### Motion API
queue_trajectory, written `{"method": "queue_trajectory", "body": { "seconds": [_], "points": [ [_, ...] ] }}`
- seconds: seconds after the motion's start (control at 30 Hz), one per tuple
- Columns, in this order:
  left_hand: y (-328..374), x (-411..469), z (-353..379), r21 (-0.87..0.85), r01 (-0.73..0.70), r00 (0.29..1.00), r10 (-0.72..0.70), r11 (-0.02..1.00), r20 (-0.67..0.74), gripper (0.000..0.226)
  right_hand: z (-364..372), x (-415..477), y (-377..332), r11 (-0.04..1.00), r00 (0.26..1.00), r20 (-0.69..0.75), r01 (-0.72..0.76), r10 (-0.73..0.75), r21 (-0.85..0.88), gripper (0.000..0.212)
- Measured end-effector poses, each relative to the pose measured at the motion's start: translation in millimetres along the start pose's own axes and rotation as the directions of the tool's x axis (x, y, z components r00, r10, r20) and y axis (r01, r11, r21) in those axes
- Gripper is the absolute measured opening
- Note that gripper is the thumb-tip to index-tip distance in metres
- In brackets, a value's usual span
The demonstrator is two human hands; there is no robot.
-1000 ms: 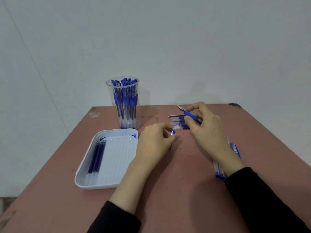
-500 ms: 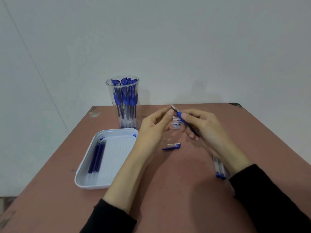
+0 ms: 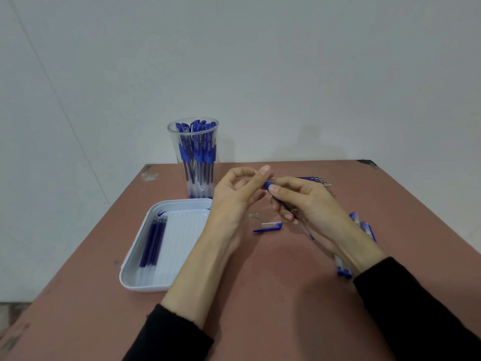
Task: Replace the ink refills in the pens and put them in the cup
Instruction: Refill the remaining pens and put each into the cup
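Blue grip of the pen (image 3: 267,185) sits pinched in the right hand (image 3: 309,204), barrel running near-right, tip pointing far-left into the left hand (image 3: 234,196), whose thumb and forefinger pinch it (unscrewing, I'd guess). Count: one pen held, one cap (image 3: 268,226) on the table (image 3: 260,295), four refills (image 3: 153,241) in the tray (image 3: 125,276), cup (image 3: 175,142) too crowded to count.

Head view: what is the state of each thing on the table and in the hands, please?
Cup: upright, full of capped pens.
Tray: holds four refills at its left side.
Pen: uncapped, held by right hand, left hand pinching its front end.
Cap: off, lying on table.
Loose refills: lying in a row, far side.
Other pens: lying beside right wrist.
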State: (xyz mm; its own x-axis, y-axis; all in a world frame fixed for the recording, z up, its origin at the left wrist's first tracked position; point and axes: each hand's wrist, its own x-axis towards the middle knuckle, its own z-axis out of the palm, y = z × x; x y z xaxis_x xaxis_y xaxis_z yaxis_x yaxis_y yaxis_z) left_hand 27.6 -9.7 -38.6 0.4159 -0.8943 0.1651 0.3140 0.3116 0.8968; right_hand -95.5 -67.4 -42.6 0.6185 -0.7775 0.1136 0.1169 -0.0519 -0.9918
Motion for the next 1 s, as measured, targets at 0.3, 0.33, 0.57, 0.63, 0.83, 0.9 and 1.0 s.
{"method": "queue_trajectory", "body": {
  "seconds": [0.3, 0.33, 0.57, 0.63, 0.83, 0.9, 1.0],
  "points": [
    [5, 1, -3, 0.002, 0.001, 1.0, -0.001, 1.0, -0.019, 0.021, -7, 6, 0, 0.996, 0.963, -0.254, 0.08, -0.089, -0.045, 0.01],
    [5, 0, -3, 0.043, -0.001, 1.0, 0.001, 0.999, -0.011, 0.025, -7, 5, 0, 0.995, 0.965, -0.248, 0.077, -0.091, -0.067, 0.009],
    [3, -1, -3, 0.057, -0.02, 1.0, 0.018, 0.998, 0.023, 0.037, -5, 1, 0, 0.979, 0.986, -0.143, 0.061, -0.09, -0.197, 0.009],
    [3, 0, -5, 0.052, -0.03, 0.999, 0.031, 0.998, -0.015, 0.034, -5, 1, 0, 0.976, 0.986, -0.137, 0.061, -0.091, -0.211, 0.008],
    [4, 2, -10, 0.113, -0.082, 0.97, 0.105, 0.99, -0.218, 0.017, -5, 2, 2, 0.957, 0.979, -0.166, 0.067, -0.118, -0.283, 0.009],
    [1, 4, -12, 0.326, -0.106, 0.96, 0.182, 0.939, -0.212, 0.012, -6, 2, 2, 0.958, 0.971, -0.203, 0.067, -0.127, -0.279, 0.009],
    [-6, 4, -13, 0.719, -0.1, 0.963, 0.249, 0.688, -0.104, 0.009, -7, 3, 2, 0.956, 0.959, -0.243, 0.072, -0.144, -0.284, 0.008]
  ]
}}
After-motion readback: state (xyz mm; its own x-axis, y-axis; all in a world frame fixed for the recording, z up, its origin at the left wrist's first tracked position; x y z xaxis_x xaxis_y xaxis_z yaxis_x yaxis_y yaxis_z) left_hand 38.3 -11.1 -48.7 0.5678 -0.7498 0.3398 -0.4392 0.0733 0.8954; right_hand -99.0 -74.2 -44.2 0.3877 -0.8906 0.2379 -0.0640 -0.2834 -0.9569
